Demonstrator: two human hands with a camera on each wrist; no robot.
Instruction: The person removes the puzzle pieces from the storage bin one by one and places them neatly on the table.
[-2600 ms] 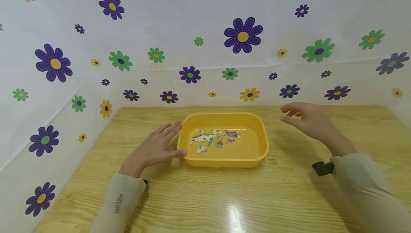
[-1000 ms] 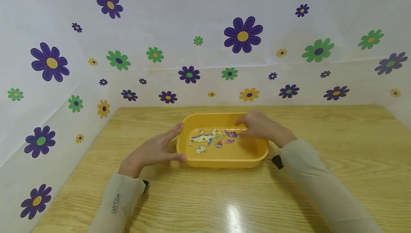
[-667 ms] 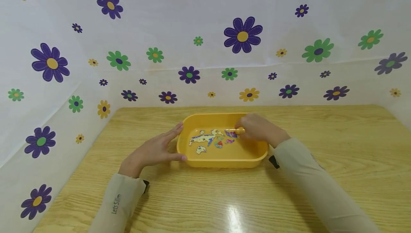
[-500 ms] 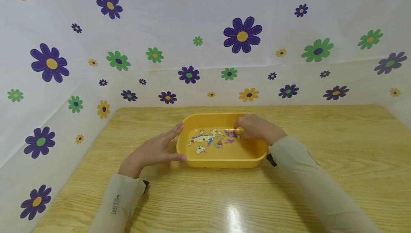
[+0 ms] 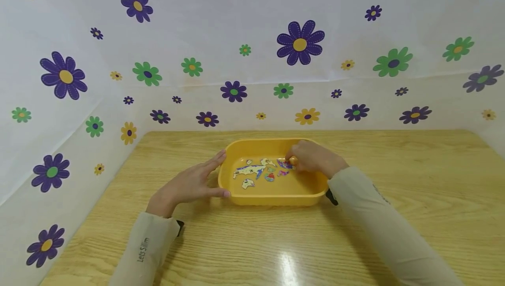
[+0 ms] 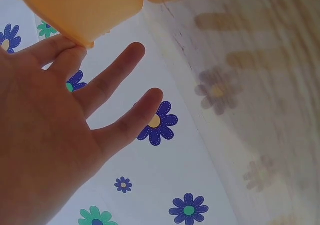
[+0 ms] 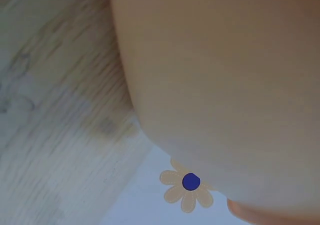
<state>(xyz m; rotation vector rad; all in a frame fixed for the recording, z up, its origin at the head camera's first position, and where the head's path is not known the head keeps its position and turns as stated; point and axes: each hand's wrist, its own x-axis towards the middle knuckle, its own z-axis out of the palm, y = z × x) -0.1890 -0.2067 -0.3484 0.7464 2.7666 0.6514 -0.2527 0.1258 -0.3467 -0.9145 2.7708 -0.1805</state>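
A yellow plastic tray (image 5: 276,199) stands on the wooden table with several small, flat printed cut-outs inside. My left hand (image 5: 187,185) holds the tray's left side steady with fingers extended, the thumb at the front corner and the fingertips at the rim. In the left wrist view two fingers of the left hand (image 6: 55,120) touch the rim and the others spread free. My right hand (image 5: 313,158) reaches into the tray, its fingers curled and pinching at a blue and purple cut-out (image 5: 285,164). The right wrist view shows only the tray wall (image 7: 215,95), which hides that hand's fingertips.
A long cream and blue cut-out (image 5: 247,170), a cream one (image 5: 247,183) and a red and teal one (image 5: 269,177) lie left of the right hand. A flower-printed white sheet (image 5: 256,67) lines the back and left edges of the table (image 5: 221,242).
From the right of the tray, my right hand has come left and down into it, its fingers closing at the blue and purple cut-out. My left hand keeps its place at the rim.
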